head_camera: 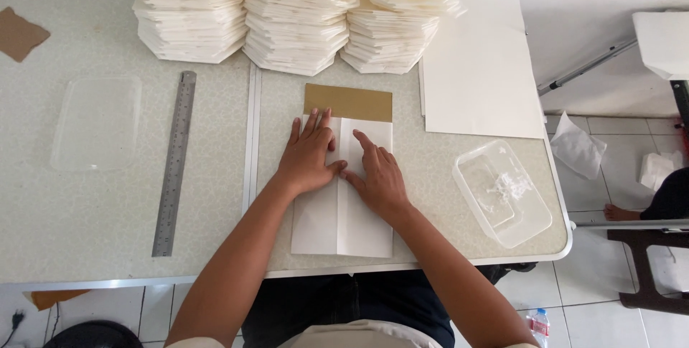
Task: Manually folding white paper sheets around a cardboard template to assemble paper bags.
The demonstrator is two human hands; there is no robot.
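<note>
White paper is what both hands work on in the head view: a folded sheet [343, 204] lies at the centre of the frame, on the speckled worktop [93, 204], with a brown card [349, 101] showing beyond its top edge. The left hand [307, 158] lies flat with fingers spread on the sheet's left flap; the right hand [377, 179] presses beside it, forefinger stretched along the middle crease. Neither hand grips anything; both are open and pressing down.

I judge the sheet light, thin and easily creased, likely to slide on the smooth worktop unless pinned; it is best taken by an edge or corner, with a flat palm holding the rest.

Across the top of the frame stand three stacks of folded paper [298, 14], with large flat sheets [481, 68] to their right. A steel ruler [174, 165] lies at left, next to a clear lid [97, 122]; a clear plastic tub [502, 194] sits at right.
</note>
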